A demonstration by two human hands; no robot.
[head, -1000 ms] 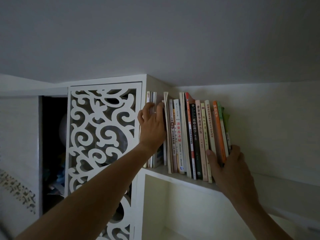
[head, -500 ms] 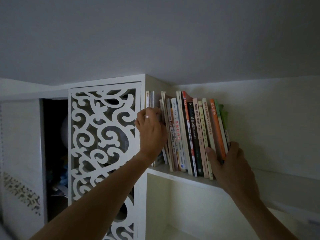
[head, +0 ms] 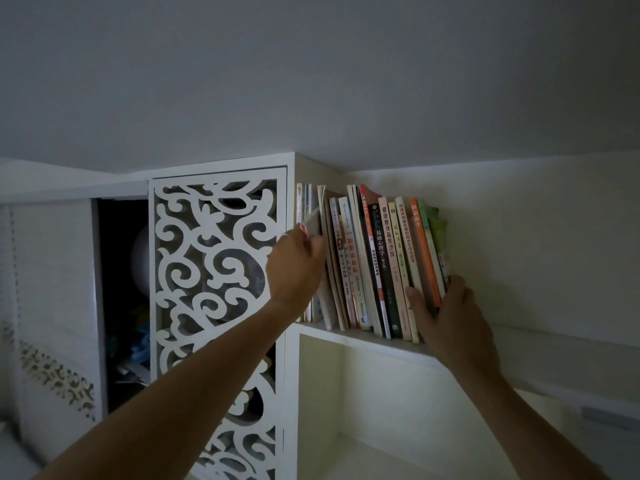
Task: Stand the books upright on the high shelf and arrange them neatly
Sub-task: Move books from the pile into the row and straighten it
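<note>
Non-task stuff in view:
- Grey ceiling fills the top half, dim light.
- White cabinet door with cut-out scroll fretwork, left of centre, runs out of frame at the bottom. Shapes behind the cut-outs too dark to identify.
- Left of the door, open dark cabinet gap: pale round object high up, blue clutter lower down, can't tell what either is.
- Far left, pale panel with a patterned lace-like band running diagonally across its lower part.
- Off-white wall on the right.
- Open lower compartment below, off-white inside.
- Small grey block at lower right edge, blurred.
</note>
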